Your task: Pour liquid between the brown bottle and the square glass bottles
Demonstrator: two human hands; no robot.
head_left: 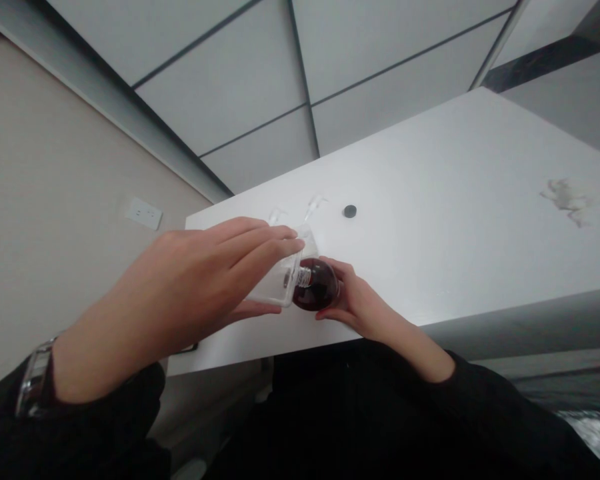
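My left hand [220,267] is closed around a clear, square-edged container [273,287], tipped so that its rim faces right. My right hand [353,297] grips a rounded bottle [317,287] of dark reddish-brown liquid from its right side. The bottle's clear threaded neck points left, right at the container's rim. Whether liquid is passing between them, I cannot tell. Just behind the bottle stands another clear container [309,240], partly hidden. Two clear pump heads [315,205] lie beyond my left fingers, and a small black cap [350,211] rests to their right.
The white table [445,227] runs from the wall at left to the far right. A crumpled pale thing [567,198] lies on its right part. White panelled doors [240,87] border the far edge. A wall socket [145,213] is at left.
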